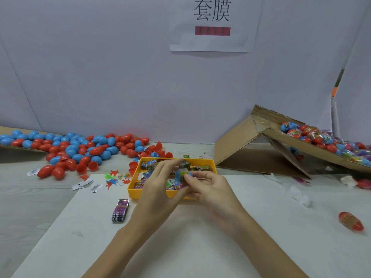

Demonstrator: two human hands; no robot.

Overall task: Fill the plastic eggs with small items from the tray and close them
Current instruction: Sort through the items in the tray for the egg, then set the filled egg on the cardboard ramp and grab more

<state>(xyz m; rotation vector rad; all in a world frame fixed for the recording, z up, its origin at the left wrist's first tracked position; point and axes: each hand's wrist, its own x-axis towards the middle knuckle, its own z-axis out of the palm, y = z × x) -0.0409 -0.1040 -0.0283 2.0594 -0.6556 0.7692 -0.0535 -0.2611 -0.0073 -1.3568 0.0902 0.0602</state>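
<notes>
A yellow tray [149, 194] sits mid-table, holding several small printed packets. Over it, my left hand [160, 187] and my right hand [208, 187] meet on a blue egg half [181, 175] with a green packet at its mouth. My right thumb and fingers pinch the blue egg half from the right; my left fingers curl around it from the left. A heap of red and blue plastic eggs [80, 147] lies at the back left, some of them as loose halves near the tray.
A purple packet stack [120, 210] lies left of my left forearm. Small plastic toy figures [116, 178] and paper slips are scattered left of the tray. A tilted cardboard box [261, 145] at the right holds wrapped eggs. One wrapped red egg [351, 221] lies far right.
</notes>
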